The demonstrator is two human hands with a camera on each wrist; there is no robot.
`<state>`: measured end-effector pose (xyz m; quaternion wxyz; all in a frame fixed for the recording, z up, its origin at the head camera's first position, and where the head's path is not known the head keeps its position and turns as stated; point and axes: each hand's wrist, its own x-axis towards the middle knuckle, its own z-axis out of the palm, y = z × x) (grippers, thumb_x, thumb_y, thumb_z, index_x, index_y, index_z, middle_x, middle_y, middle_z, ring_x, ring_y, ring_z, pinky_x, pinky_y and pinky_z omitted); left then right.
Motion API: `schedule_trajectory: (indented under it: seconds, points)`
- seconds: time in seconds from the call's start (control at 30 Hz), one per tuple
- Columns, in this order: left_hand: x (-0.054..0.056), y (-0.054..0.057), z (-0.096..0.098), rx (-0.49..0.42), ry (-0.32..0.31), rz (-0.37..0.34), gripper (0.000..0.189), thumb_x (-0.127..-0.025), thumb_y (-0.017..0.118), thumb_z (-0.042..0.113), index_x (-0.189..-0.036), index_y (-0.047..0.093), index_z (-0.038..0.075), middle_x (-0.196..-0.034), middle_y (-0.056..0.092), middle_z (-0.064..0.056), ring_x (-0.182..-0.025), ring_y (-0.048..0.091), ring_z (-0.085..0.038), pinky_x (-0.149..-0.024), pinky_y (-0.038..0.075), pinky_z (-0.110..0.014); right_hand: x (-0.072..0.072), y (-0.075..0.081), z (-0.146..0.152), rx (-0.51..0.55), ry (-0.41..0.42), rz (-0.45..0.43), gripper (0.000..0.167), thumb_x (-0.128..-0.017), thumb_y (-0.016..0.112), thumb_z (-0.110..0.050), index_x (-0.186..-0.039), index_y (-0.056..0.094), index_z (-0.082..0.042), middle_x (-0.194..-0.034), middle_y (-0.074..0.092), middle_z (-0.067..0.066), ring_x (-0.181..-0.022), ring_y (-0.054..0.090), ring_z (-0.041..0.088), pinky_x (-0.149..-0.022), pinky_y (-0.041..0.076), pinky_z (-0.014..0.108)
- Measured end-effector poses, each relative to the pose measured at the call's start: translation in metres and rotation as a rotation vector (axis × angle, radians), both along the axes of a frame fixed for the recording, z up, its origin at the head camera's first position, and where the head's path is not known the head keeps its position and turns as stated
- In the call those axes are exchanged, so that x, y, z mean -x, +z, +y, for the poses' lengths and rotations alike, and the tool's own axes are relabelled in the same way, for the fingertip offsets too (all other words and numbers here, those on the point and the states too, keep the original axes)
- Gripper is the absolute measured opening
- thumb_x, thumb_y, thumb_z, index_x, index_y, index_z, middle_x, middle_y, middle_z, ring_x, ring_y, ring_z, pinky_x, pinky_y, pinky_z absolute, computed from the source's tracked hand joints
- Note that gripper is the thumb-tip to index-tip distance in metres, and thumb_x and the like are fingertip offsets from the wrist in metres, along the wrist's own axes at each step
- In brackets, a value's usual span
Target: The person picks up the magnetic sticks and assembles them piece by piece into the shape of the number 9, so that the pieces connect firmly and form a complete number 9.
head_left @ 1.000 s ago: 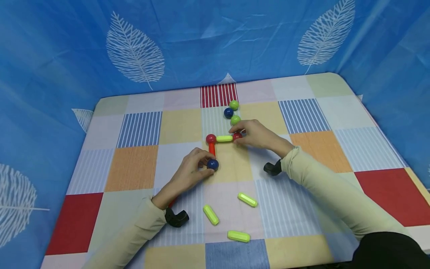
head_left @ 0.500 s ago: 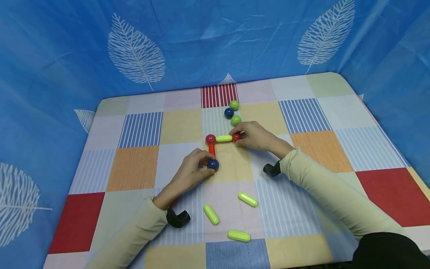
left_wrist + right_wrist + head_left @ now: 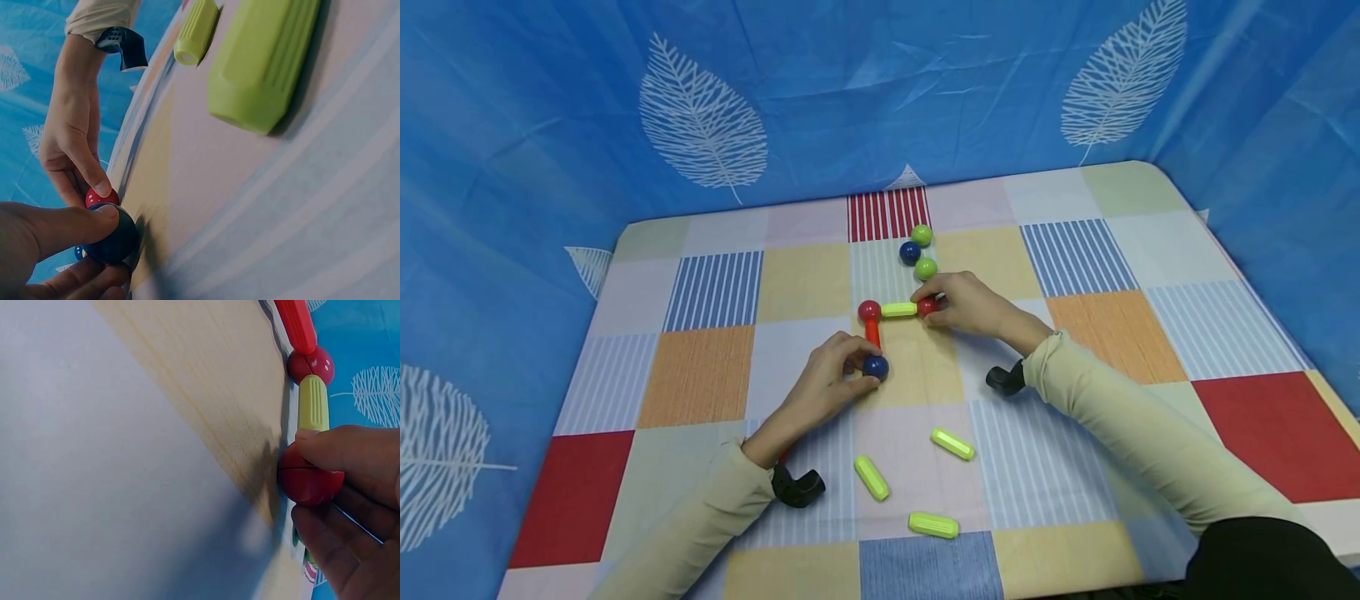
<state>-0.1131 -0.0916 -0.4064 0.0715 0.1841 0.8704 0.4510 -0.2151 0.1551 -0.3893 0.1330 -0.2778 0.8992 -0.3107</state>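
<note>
My left hand (image 3: 829, 375) pinches a dark blue ball (image 3: 876, 367) between thumb and fingers. From that ball a red rod (image 3: 872, 333) runs up to a red ball (image 3: 868, 311) at the corner. A yellow-green rod (image 3: 898, 310) joins this corner ball to a second red ball (image 3: 927, 307), which my right hand (image 3: 973, 307) grips. In the right wrist view, the thumb lies over the held red ball (image 3: 310, 481), beside the end of the yellow-green rod (image 3: 313, 406). Thumb and fingers enclose the blue ball (image 3: 114, 240) in the left wrist view.
Behind the right hand lie two green balls (image 3: 926, 268) and a blue ball (image 3: 910, 252). Three loose yellow-green rods (image 3: 871, 478) lie nearer the front of the checked tablecloth (image 3: 696, 375). A blue leaf-patterned curtain (image 3: 865, 100) surrounds the table's back and sides.
</note>
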Motion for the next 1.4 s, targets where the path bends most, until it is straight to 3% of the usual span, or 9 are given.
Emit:
schedule_trajectory:
  seconds: [0.3, 0.57, 0.7, 0.9, 1.1, 1.4]
  points:
    - [0.0, 0.0, 0.001, 0.002, -0.001, 0.007, 0.031, -0.081, 0.077, 0.003, -0.111, 0.069, 0.005, -0.099, 0.059, -0.008, -0.089, 0.061, -0.022, -0.081, 0.051, -0.04, -0.003, 0.0, 0.001, 0.013, -0.02, -0.017, 0.036, -0.085, 0.076, -0.006, -0.12, 0.069, -0.004, -0.121, 0.065, 0.012, -0.108, 0.057, 0.024, -0.095, 0.046, 0.042]
    - [-0.001, -0.001, 0.001, -0.004, 0.0, 0.004, 0.032, -0.079, 0.078, 0.002, -0.11, 0.069, 0.006, -0.099, 0.06, -0.008, -0.088, 0.061, -0.023, -0.076, 0.05, -0.038, -0.016, 0.0, 0.017, 0.108, -0.061, -0.02, 0.053, -0.085, 0.075, -0.005, -0.134, 0.057, -0.001, -0.132, 0.058, 0.015, -0.119, 0.056, 0.03, -0.097, 0.048, 0.044]
    - [-0.001, -0.001, 0.001, 0.005, 0.002, 0.013, 0.033, -0.079, 0.079, 0.002, -0.11, 0.07, 0.006, -0.099, 0.06, -0.008, -0.088, 0.061, -0.022, -0.076, 0.051, -0.038, -0.034, 0.006, 0.034, 0.187, -0.15, -0.094, 0.056, -0.087, 0.073, -0.008, -0.138, 0.052, -0.003, -0.135, 0.055, 0.015, -0.12, 0.056, 0.03, -0.095, 0.049, 0.043]
    - [0.0, 0.0, 0.0, 0.011, 0.004, 0.019, 0.033, -0.079, 0.079, 0.002, -0.11, 0.07, 0.006, -0.098, 0.06, -0.008, -0.087, 0.061, -0.021, -0.075, 0.05, -0.038, -0.073, 0.008, 0.056, 0.253, -0.241, -0.212, 0.052, -0.089, 0.074, -0.014, -0.137, 0.054, -0.006, -0.134, 0.057, 0.013, -0.118, 0.058, 0.028, -0.09, 0.052, 0.042]
    - [0.001, 0.001, 0.0, 0.017, 0.007, 0.022, 0.032, -0.079, 0.079, 0.003, -0.109, 0.07, 0.006, -0.097, 0.06, -0.008, -0.086, 0.061, -0.022, -0.074, 0.05, -0.036, -0.112, 0.003, 0.06, 0.267, -0.245, -0.241, 0.052, -0.088, 0.075, -0.021, -0.134, 0.056, -0.007, -0.129, 0.06, 0.012, -0.113, 0.061, 0.026, -0.087, 0.053, 0.038]
    - [0.0, 0.002, 0.002, 0.018, -0.006, 0.004, 0.032, -0.08, 0.079, 0.003, -0.11, 0.069, 0.005, -0.098, 0.059, -0.009, -0.087, 0.062, -0.022, -0.075, 0.052, -0.036, -0.153, -0.006, 0.054, 0.307, -0.248, -0.265, 0.061, -0.085, 0.078, -0.023, -0.139, 0.052, -0.008, -0.126, 0.061, 0.01, -0.106, 0.063, 0.023, -0.083, 0.054, 0.032]
